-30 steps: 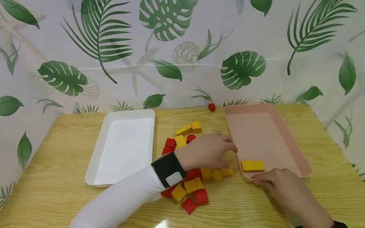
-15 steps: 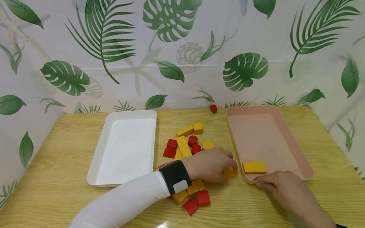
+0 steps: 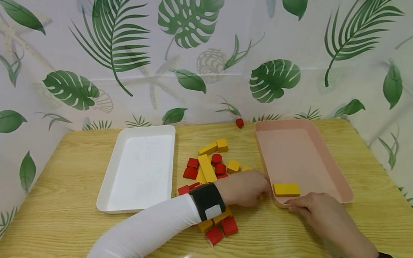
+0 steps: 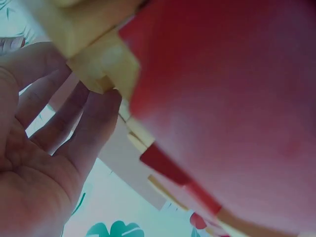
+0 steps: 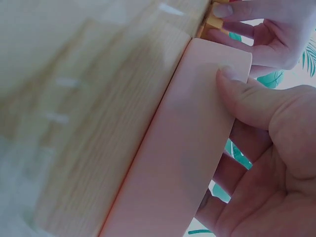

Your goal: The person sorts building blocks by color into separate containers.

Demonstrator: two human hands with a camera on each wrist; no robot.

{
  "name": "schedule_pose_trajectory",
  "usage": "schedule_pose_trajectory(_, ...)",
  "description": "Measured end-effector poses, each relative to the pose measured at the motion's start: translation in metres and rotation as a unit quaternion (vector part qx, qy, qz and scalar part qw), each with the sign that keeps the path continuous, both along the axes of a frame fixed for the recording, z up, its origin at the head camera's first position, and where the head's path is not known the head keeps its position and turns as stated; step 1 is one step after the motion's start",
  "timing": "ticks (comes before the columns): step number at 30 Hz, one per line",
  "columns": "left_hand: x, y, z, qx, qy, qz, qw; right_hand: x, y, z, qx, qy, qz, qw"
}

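Note:
My left hand is low over the table, right against the near left side of the pink tray. It pinches a small yellow block, seen between thumb and fingers in the right wrist view and mostly hidden in the head view. At the tray's near rim, my right hand grips the wall, thumb outside and fingers over the inner side. Inside the tray, a yellow rectangular block lies by the near left corner. Red and yellow blocks cluster under and beside my left forearm, among them a long yellow block.
A white tray stands left of the blocks. One red block sits alone near the table's back edge. Two red square blocks lie closest to the front. A leaf-patterned cloth hangs behind the table.
My left hand has come down from above the blocks, taken hold of a yellow block and moved slightly right to the tray's side. My right hand keeps its grip on the rim.

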State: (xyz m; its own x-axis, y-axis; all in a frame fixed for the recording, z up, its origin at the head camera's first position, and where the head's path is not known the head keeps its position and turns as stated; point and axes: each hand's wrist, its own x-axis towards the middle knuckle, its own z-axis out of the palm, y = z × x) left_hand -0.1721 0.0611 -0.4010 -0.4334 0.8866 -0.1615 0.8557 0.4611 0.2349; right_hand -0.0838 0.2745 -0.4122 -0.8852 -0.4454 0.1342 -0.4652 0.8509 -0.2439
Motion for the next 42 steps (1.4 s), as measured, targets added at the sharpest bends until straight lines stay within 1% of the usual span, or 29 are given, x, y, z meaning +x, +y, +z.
schedule_pose_trajectory(3, -0.003, -0.002, 0.008, 0.007, -0.009, 0.015, 0.9998, 0.000, 0.000, 0.000, -0.012, -0.010, 0.006, 1.000)
schedule_pose_trajectory(6, -0.007, -0.002, 0.022, 0.014, -0.002, 0.028, 0.9995, 0.000, 0.000, -0.001, -0.023, -0.012, 0.016, 1.000)
schedule_pose_trajectory(10, -0.012, 0.006, 0.037, 0.038, 0.032, 0.031, 0.9983, 0.001, 0.000, -0.002, -0.028, -0.003, 0.026, 0.999)
schedule_pose_trajectory(13, -0.015, 0.018, 0.040, 0.046, 0.061, 0.027, 0.9967, 0.000, 0.000, -0.002, -0.026, -0.002, 0.031, 0.999)
schedule_pose_trajectory(15, -0.016, 0.027, 0.038, 0.039, 0.069, 0.028, 0.9964, 0.000, 0.000, -0.002, -0.021, -0.003, 0.032, 0.999)
schedule_pose_trajectory(19, -0.021, 0.045, 0.031, 0.017, 0.069, 0.035, 0.9969, -0.001, -0.001, -0.003, -0.016, -0.007, 0.039, 0.999)
schedule_pose_trajectory(24, -0.029, 0.059, 0.020, 0.004, 0.076, 0.040, 0.9963, -0.001, -0.003, -0.002, -0.019, -0.009, 0.034, 0.999)
schedule_pose_trajectory(26, -0.031, 0.063, 0.015, -0.005, 0.080, 0.043, 0.9958, -0.001, -0.003, -0.002, -0.020, -0.007, 0.032, 0.999)
schedule_pose_trajectory(31, -0.031, 0.070, 0.004, -0.031, 0.073, 0.060, 0.9951, -0.002, -0.003, -0.002, -0.020, -0.003, 0.033, 0.999)
schedule_pose_trajectory(34, -0.030, 0.073, 0.000, -0.032, 0.068, 0.067, 0.9949, -0.003, -0.003, -0.003, -0.022, -0.003, 0.033, 0.999)
schedule_pose_trajectory(39, -0.030, 0.073, -0.002, -0.033, 0.066, 0.071, 0.9947, -0.003, -0.002, -0.003, -0.020, -0.011, 0.036, 0.999)
schedule_pose_trajectory(42, -0.031, 0.072, -0.001, -0.034, 0.065, 0.066, 0.9952, -0.003, -0.003, -0.003, -0.016, -0.015, 0.030, 0.999)
